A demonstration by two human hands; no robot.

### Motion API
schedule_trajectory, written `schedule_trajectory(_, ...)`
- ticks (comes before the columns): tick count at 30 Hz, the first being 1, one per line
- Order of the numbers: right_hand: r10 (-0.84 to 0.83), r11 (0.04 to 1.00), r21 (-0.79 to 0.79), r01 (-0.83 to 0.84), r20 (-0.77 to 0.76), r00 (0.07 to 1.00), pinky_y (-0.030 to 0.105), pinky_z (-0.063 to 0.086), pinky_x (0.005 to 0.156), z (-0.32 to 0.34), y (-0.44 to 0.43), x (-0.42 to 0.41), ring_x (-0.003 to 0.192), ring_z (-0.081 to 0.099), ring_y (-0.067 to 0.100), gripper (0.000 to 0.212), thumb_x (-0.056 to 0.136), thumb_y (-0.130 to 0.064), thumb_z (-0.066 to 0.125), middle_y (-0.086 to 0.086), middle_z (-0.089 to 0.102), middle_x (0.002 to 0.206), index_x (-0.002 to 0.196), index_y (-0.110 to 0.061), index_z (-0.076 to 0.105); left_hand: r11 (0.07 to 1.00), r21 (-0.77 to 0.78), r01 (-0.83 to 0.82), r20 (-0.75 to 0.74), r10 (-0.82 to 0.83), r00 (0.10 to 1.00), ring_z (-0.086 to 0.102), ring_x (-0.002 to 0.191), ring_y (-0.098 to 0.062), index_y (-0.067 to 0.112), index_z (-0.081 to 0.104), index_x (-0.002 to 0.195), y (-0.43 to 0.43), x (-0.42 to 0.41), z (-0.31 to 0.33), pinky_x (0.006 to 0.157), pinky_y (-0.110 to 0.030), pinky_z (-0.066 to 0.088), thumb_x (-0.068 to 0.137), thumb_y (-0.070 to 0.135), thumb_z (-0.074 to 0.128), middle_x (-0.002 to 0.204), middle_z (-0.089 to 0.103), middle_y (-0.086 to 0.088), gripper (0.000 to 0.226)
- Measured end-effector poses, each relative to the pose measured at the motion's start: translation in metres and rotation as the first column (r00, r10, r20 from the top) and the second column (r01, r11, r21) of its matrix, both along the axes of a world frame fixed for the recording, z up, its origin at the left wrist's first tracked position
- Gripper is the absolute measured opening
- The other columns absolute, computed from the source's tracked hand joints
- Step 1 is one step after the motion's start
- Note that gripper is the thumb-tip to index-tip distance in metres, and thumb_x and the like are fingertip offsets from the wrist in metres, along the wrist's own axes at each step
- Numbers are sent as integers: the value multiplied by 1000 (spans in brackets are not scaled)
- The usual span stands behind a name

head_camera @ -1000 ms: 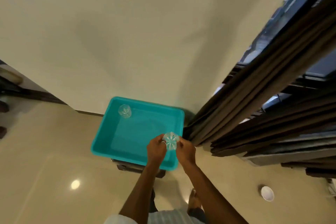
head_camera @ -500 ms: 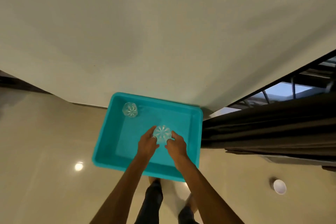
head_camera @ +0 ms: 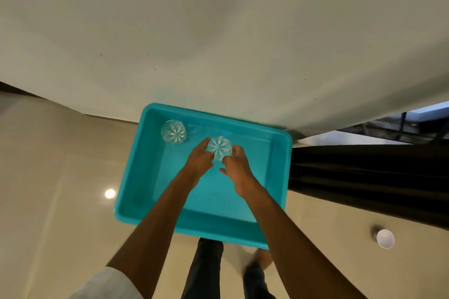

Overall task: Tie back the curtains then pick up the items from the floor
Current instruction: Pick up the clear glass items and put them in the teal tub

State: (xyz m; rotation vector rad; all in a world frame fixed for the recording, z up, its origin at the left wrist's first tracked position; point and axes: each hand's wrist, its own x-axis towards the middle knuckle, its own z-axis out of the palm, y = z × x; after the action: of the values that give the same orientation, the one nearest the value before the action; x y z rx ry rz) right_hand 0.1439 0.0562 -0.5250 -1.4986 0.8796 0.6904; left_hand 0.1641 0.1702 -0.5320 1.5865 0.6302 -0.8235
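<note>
A teal plastic tub [head_camera: 279,177] stands against the wall below me. Both hands hold a clear cut-glass tumbler [head_camera: 220,147] low inside it, near the far side. My left hand [head_camera: 199,160] grips the tumbler's left side and my right hand [head_camera: 237,168] its right side. A second clear tumbler [head_camera: 173,131] rests in the tub's far left corner. The dark brown curtain [head_camera: 364,177] hangs bunched at the right, beside the tub. A white paper cup [head_camera: 385,238] lies on the floor at the right.
A cream wall [head_camera: 218,31] rises right behind the tub. Glossy beige floor tiles [head_camera: 60,189] spread to the left and right. My legs and feet [head_camera: 209,267] stand at the tub's near edge. A window [head_camera: 418,121] shows past the curtain.
Both hands carried the tumbler from above the tub's near right edge forward and down into the tub. The view tilted down and swung away from the curtain.
</note>
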Motion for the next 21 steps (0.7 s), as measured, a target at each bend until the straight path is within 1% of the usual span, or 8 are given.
schedule_trajectory(4,-32,999,4,32,2,999,43,55,96,-16,0,11,98,59,14,33,94,-6,49,-10,55,103,122,-23,47,1000,20,-12,-43,12,999,59,106,-19,36,59,89,-2,12,-22,100,-43,49,92,1,43,109,63,1,38)
schedule_trajectory(5,-35,999,10,35,-2,999,42,55,96,-18,0,13,98,59,13,35,94,-5,49,-11,55,103,124,-23,47,1000,17,-21,-48,21,999,58,106,-20,35,60,91,-2,14,-25,101,-43,49,92,1,43,107,64,2,39)
schedule_trajectory(7,-33,999,28,33,-5,999,41,55,98,-24,0,16,101,60,14,36,94,-5,49,-12,56,104,124,-24,48,999,-5,-48,-50,47,998,58,116,-21,28,60,123,-1,16,-30,102,-43,48,93,3,45,122,62,0,42)
schedule_trajectory(9,-35,999,29,35,-6,999,42,54,99,-29,-1,17,100,60,12,34,94,-5,50,-13,56,104,120,-27,49,999,-19,-48,-66,47,997,55,125,-23,23,44,146,-1,18,-32,105,-42,48,95,7,46,136,53,1,53)
schedule_trajectory(13,-19,1000,25,19,8,1000,43,51,100,-34,-4,19,95,58,11,40,94,2,46,-19,56,95,95,-36,54,1000,-11,-6,-66,5,998,57,119,-20,32,54,121,1,22,-37,102,-40,49,97,7,44,128,57,1,36)
schedule_trajectory(16,-35,998,61,33,26,999,42,51,103,-33,-5,17,111,59,18,43,94,5,44,-10,56,120,118,-28,56,999,11,41,-75,-40,996,57,120,-20,26,55,127,5,23,-41,101,-40,51,91,10,46,134,57,-1,41)
schedule_trajectory(18,-53,997,66,50,40,998,41,51,104,-28,-6,14,124,55,23,54,95,5,45,-3,47,143,144,-18,45,996,37,79,-71,-76,995,56,123,-23,27,49,137,6,21,-41,103,-44,51,87,17,50,141,54,-2,52)
schedule_trajectory(21,-74,996,54,72,39,997,37,52,102,-23,-12,7,131,49,19,66,95,3,48,-2,33,160,155,-19,30,991,113,69,-59,-62,996,45,136,-24,24,33,151,5,16,-38,111,-49,42,90,21,55,154,40,1,65)
